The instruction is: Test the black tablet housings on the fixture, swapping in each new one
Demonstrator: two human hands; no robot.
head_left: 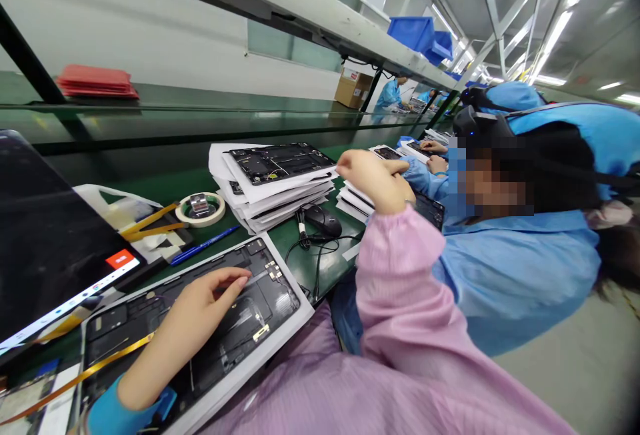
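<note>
My left hand (203, 308), with a blue band at the wrist, is over a black tablet back housing (280, 298) with exposed internal parts. Its thumb and index fingertips come together near the middle of the housing; anything between them is too small to make out. My right hand (373, 178), below a pink sleeve, is raised near the right corner of a stack of housings interleaved with white sheets (270, 205). Its fingers are curled, and whatever they may hold is hidden. An open housing (285, 160) lies on top of that stack.
A dark screen (50, 241), a masking tape roll (200, 209) and a blue pen (205, 245) lie left. A cabled black mouse (323, 220) sits by the stack. A co-worker in a blue smock (515, 275) sits close on the right. A shelf (320, 8) runs above.
</note>
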